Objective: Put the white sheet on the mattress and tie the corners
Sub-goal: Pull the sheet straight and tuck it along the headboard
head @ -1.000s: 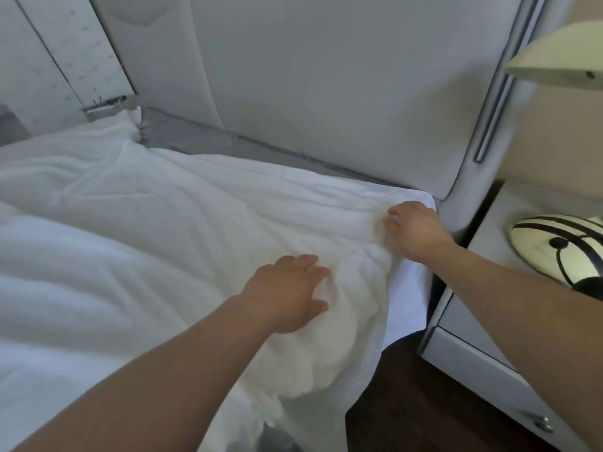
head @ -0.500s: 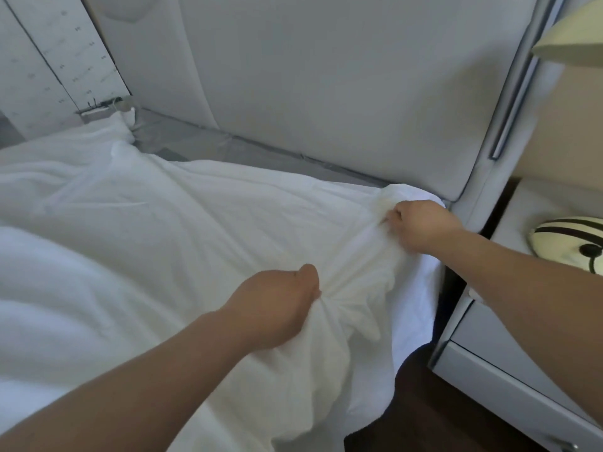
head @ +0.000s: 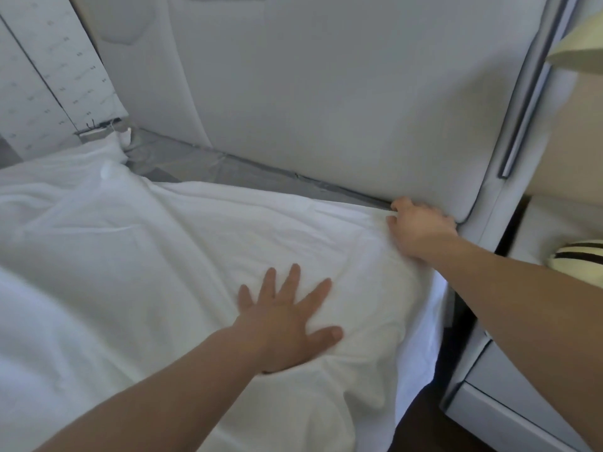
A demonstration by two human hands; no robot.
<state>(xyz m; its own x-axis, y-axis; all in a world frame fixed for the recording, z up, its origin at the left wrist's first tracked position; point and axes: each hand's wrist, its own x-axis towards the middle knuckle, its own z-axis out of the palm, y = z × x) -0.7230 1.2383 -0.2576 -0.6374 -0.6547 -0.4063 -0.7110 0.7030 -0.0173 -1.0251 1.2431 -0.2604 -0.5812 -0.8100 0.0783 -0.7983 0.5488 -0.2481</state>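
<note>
- The white sheet (head: 202,243) lies spread over the mattress (head: 208,161), wrinkled, its near edge hanging down the side.
- The left hand (head: 287,318) presses flat on the sheet, fingers straight and splayed.
- The right hand (head: 419,228) pinches the sheet corner against the headboard (head: 326,93), fingers curled.
- Risk: the grey mattress strip at the head remains bare; a weak pull likely leaves the corner short for tying.
- Risk: uneven tension may drag the sheet askew.

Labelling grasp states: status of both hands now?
Left hand: open, fingers spread flat, pressing the white cotton bed sheet.
Right hand: closed, fingers pinching the sheet's corner.
</note>
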